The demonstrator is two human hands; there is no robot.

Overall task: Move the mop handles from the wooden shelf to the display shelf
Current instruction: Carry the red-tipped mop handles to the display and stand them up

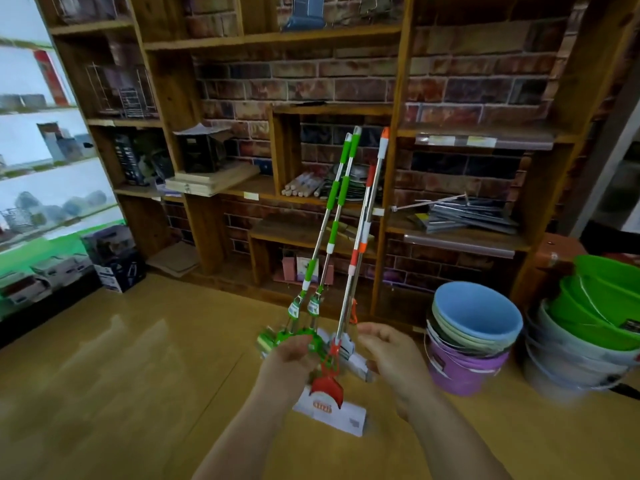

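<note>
Floorside buckets [474,327] sit nested — left hand [291,355] grips mop handles [332,220], right hand [388,355] loose

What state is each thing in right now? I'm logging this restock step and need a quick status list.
Green mop handles: two, leaning on the wooden shelf, heads on the floor.
Orange mop handles: two, leaning beside the green ones.
Left hand: at the green mop heads, fingers curled; grip unclear.
Right hand: beside the orange mops' lower end, loosely curled, holding nothing visible.
Blue bucket: upright, topmost of a nested stack.
Green tubs: nested, tilted.
</note>
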